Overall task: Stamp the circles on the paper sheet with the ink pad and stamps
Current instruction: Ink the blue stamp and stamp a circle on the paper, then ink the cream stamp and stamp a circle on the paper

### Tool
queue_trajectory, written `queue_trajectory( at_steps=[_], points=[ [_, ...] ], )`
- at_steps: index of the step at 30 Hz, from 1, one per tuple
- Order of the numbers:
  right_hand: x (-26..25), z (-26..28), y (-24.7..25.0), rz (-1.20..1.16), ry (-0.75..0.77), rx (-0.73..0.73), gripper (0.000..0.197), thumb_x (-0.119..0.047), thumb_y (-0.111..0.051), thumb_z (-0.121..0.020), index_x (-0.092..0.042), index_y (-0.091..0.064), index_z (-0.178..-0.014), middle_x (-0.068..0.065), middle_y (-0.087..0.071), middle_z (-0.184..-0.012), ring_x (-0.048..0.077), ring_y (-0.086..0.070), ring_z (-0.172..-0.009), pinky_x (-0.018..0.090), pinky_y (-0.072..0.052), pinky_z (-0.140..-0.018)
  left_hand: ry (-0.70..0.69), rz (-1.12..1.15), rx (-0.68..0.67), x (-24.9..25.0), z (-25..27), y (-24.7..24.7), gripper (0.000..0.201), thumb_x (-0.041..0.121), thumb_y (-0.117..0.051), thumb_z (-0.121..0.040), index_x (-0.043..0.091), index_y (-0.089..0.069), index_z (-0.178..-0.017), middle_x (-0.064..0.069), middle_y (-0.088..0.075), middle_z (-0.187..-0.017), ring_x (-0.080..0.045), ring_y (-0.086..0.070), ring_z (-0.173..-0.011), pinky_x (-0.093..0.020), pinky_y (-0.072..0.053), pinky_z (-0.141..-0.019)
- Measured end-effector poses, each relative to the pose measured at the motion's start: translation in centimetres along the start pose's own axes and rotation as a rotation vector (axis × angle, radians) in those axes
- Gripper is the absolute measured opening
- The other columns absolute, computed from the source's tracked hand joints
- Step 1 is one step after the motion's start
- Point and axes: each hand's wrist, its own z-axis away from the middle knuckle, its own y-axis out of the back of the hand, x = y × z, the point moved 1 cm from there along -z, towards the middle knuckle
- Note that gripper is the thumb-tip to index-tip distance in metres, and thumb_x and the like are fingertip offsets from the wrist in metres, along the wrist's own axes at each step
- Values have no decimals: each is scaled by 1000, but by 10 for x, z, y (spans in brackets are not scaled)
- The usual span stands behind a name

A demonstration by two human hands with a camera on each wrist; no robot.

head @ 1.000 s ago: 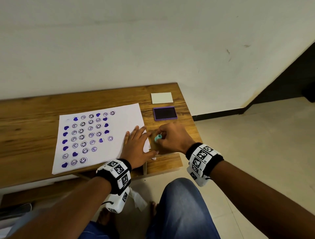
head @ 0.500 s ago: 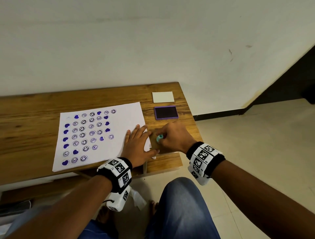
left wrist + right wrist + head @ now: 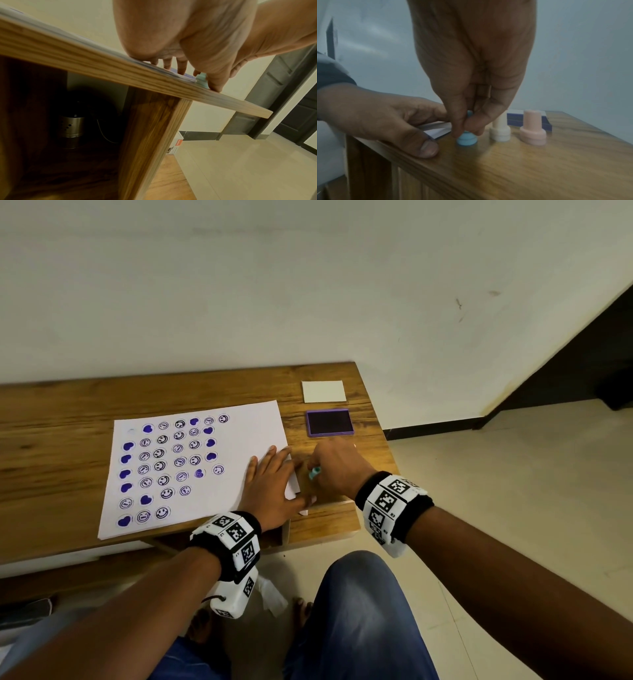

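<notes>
A white paper sheet (image 3: 191, 460) with rows of circles, many stamped with purple hearts and smileys, lies on the wooden table (image 3: 51, 419). My left hand (image 3: 270, 484) presses flat on the sheet's right edge. My right hand (image 3: 337, 465) pinches a small blue stamp (image 3: 467, 140) that stands on the table just right of the paper, its blue top (image 3: 314, 473) showing in the head view. A white stamp (image 3: 500, 132) and a pink stamp (image 3: 532, 133) stand beside it. The purple ink pad (image 3: 329, 422) lies open behind my right hand.
The pad's white lid (image 3: 324, 391) lies at the table's far right corner. The table's front edge (image 3: 120, 75) and right edge are close to both hands. Under the table stand a metal canister (image 3: 71, 130) and a box (image 3: 175, 145). Tiled floor lies to the right.
Both hands keep their places. My right hand stays on the blue stamp and has shifted only slightly.
</notes>
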Motion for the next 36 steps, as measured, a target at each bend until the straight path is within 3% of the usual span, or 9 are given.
queue_trajectory(
  at_steps=[5, 8, 14, 18, 21, 26, 32, 36],
  points=[
    [-2, 4, -2, 31, 24, 10, 30, -31, -70, -90, -12, -68, -114, 8, -66, -114, 24, -58, -108, 30, -43, -91, 3, 3, -3, 0, 0, 1, 81, 69, -52, -77, 30, -32, -144, 5, -17, -160, -20, -6, -150, -46, 4, -118],
    [0, 9, -3, 42, 65, 9, 44, -38, -77, -83, -22, -67, -122, 3, -70, -115, 23, -61, -107, 34, -45, -94, 11, 9, -15, 2, 0, 3, 79, 67, -55, -78, 30, -31, -144, 5, -16, -161, -20, -5, -150, -47, 3, -119],
    [18, 14, 16, -135, -52, 114, 54, -37, -82, -78, -23, -65, -128, 0, -69, -120, 20, -61, -112, 32, -47, -93, 3, 23, -21, 2, -1, 4, 77, 67, -54, -79, 30, -34, -143, 5, -16, -161, -20, -5, -150, -47, 4, -118],
    [35, 8, 29, -147, -121, 157, 41, -32, -80, -82, -21, -70, -120, 1, -73, -113, 19, -65, -106, 33, -51, -92, 16, 6, -40, 3, 0, 6, 79, 70, -52, -78, 33, -32, -144, 6, -13, -161, -18, -2, -150, -46, 6, -118],
    [39, 3, 21, -100, -131, 134, 38, -39, -76, -84, -17, -73, -114, 1, -74, -105, 18, -66, -98, 31, -52, -84, 20, 7, -50, 3, 1, 7, 80, 71, -51, -78, 33, -31, -145, 6, -13, -161, -19, -1, -150, -47, 6, -118],
    [37, 0, 10, -92, -104, 160, 27, -38, -73, -86, -15, -78, -99, 0, -74, -90, 14, -62, -85, 24, -41, -70, 33, -4, -56, 5, 1, 8, 79, 70, -52, -78, 32, -31, -145, 6, -13, -161, -19, -1, -150, -47, 5, -118],
    [45, 4, 20, -319, -157, 229, 24, -37, -75, -82, -14, -76, -89, -2, -70, -83, 12, -63, -78, 23, -46, -63, 58, 66, -34, 9, 3, 12, 83, 67, -58, -77, 31, -29, -146, 6, -17, -160, -18, -5, -150, -46, 4, -119],
    [50, 8, 27, -539, -213, 255, 20, -36, -74, -78, -16, -73, -80, -3, -71, -79, 16, -68, -80, 33, -59, -70, 40, 191, 69, 15, 6, 18, 84, 60, -67, -75, 29, -32, -145, 6, -24, -159, -15, -7, -150, -39, 3, -119]
  ],
)
